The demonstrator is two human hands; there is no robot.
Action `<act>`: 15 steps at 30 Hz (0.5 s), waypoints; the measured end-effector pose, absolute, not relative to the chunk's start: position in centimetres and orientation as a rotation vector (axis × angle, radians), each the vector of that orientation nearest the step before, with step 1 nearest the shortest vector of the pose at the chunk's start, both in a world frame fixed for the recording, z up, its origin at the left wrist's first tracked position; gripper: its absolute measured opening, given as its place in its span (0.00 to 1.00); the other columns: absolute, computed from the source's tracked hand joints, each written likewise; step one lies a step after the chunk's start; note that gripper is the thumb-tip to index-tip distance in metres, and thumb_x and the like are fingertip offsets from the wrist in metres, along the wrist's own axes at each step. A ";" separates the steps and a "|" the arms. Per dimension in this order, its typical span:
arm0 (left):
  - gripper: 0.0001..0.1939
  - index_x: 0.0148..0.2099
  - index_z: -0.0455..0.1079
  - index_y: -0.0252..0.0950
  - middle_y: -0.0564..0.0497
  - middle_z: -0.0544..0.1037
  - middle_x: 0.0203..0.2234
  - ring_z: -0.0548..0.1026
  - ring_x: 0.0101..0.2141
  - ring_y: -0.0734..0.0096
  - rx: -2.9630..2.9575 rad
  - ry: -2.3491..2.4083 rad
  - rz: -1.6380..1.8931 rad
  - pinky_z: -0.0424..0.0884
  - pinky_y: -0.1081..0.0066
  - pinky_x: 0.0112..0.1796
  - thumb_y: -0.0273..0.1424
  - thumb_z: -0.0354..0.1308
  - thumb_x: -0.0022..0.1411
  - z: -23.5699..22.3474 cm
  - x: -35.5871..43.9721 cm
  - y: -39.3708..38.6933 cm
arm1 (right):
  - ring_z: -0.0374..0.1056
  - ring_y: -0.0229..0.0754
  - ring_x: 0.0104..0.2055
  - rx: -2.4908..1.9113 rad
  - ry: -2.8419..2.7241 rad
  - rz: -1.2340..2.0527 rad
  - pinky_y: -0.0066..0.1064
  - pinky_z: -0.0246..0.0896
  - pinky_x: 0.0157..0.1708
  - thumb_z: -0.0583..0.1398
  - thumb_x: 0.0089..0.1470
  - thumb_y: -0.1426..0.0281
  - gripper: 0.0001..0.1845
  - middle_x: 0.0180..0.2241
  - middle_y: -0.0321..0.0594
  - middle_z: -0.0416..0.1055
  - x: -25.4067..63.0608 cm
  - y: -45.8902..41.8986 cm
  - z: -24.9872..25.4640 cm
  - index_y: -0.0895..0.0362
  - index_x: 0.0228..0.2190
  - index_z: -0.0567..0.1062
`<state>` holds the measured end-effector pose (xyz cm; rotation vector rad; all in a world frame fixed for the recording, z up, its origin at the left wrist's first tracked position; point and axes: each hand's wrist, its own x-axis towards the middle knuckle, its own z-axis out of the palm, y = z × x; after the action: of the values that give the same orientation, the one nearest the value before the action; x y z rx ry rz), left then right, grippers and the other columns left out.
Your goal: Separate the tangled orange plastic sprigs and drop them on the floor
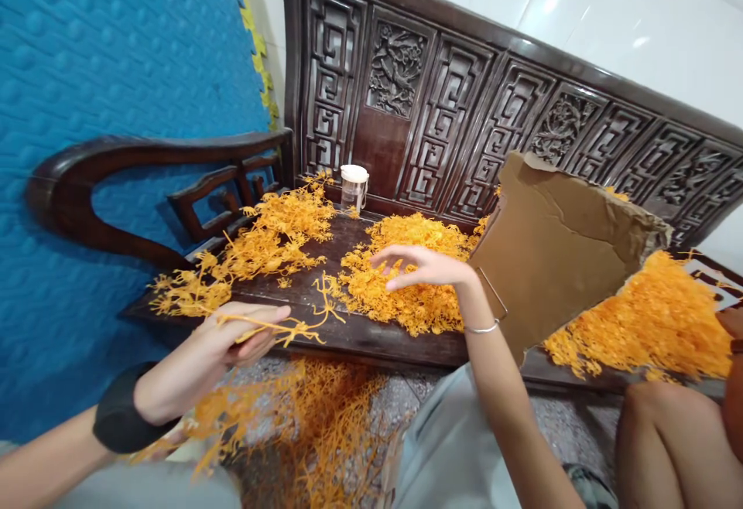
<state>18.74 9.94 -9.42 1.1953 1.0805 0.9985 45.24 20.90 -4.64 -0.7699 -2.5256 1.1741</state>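
Observation:
My left hand (235, 335) is closed on a thin orange branched stem (299, 329), which looks like plastic and points right, its forked tips spread over the bench edge. My right hand (426, 265) hovers at the middle pile of small orange pieces (418, 312). Its fingers are apart and slightly bent, and nothing shows in them; whether they touch the pile I cannot tell. Beyond my left hand lies a looser heap of orange branched pieces (279, 230). More orange stems (325, 408) hang or lie below the bench edge, by my legs.
The dark carved wooden bench (386, 145) has a curved armrest (70, 184) at left. A lidded clear bottle (353, 188) stands against its back. A brown cardboard sheet (563, 238) leans right of my right hand, before another orange pile (655, 323). Another person's knee (655, 424) is at lower right.

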 end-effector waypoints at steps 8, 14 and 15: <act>0.23 0.14 0.48 0.39 0.61 0.46 0.11 0.43 0.15 0.79 1.233 1.050 0.982 0.45 0.72 0.18 0.39 0.55 0.51 -9.4 19.0 9.3 | 0.64 0.31 0.25 -0.512 -2.119 1.734 0.27 0.62 0.29 0.59 0.47 0.68 0.09 0.28 0.35 0.69 39.8 21.4 -9.2 0.58 0.33 0.69; 0.20 0.16 0.52 0.37 0.61 0.48 0.11 0.43 0.16 0.79 1.208 1.028 1.027 0.43 0.73 0.18 0.39 0.53 0.53 -9.3 18.9 9.6 | 0.59 0.31 0.23 -0.769 -2.078 0.978 0.25 0.55 0.25 0.58 0.48 0.67 0.07 0.22 0.33 0.64 40.3 20.6 -7.6 0.58 0.25 0.66; 0.21 0.16 0.51 0.38 0.61 0.48 0.11 0.43 0.16 0.79 1.203 1.036 1.026 0.43 0.73 0.18 0.40 0.52 0.54 -9.5 19.0 9.5 | 0.58 0.31 0.24 -0.817 -2.047 0.757 0.26 0.55 0.26 0.57 0.48 0.67 0.07 0.23 0.33 0.64 40.7 20.6 -7.1 0.58 0.25 0.66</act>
<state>19.02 9.53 -9.48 1.2030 1.0364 1.0256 40.73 20.57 -7.07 -0.8170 -2.0471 0.7572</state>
